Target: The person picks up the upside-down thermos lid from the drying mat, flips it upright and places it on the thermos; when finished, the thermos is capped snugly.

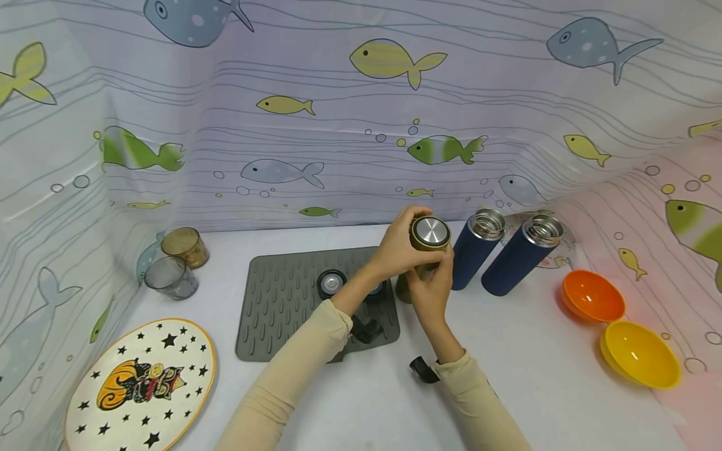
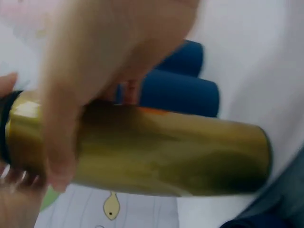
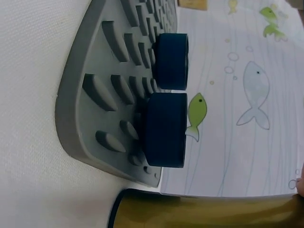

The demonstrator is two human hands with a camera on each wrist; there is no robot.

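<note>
A gold thermos bottle stands upright just right of the grey drying mat. Its lid has a brushed steel top and sits on the bottle. My left hand curls round the lid from the left and far side. Lower down, my right hand grips the bottle's body, blurred in the left wrist view. Two dark blue round lids lie on the mat, one partly hidden by my left forearm in the head view. Right of my hands are two open navy thermos bottles with steel necks.
An orange bowl and a yellow bowl sit on the right. At the left are a brown glass, a grey glass and a plate with stars. A patterned plate is partly hidden behind the navy bottles. Fish-printed fabric rises behind.
</note>
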